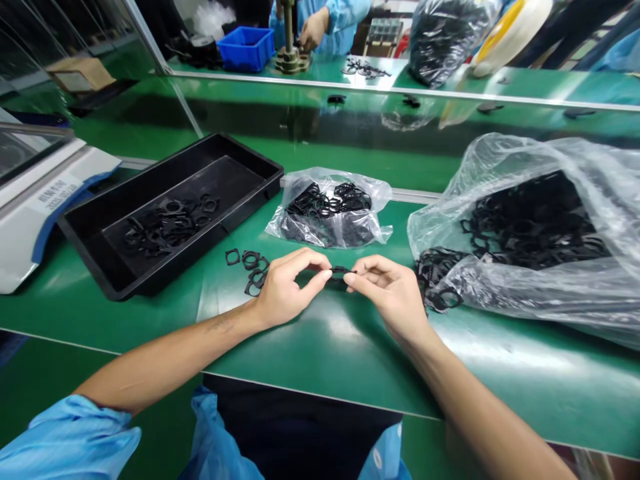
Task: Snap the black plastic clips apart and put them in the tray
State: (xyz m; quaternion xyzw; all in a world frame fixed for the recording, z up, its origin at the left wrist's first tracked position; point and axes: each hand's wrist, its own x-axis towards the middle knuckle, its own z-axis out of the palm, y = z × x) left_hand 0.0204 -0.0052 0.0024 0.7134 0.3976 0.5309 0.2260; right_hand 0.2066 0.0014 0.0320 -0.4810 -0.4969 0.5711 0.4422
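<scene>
Between my two hands, just above the green table [300,350], is a small black plastic part [341,271], seen nearly edge-on. My left hand [290,283] pinches its left end between thumb and fingers. At the other end, my right hand [387,290] grips it the same way. Whether it is one piece or two joined pieces I cannot tell. Several loose black ring-shaped parts [255,261] lie beside my left hand. Right of my right hand, more black parts [437,270] spill from the mouth of a large clear plastic bag [500,293].
A black tray [240,217] holding several ring parts stands left. Beyond my hands lies a smaller clear bag [330,230] of black parts. A white machine [55,193] sits far left. Across the bench, a co-worker's hand [314,30] is near a metal stand [291,59] and a blue bin [246,50].
</scene>
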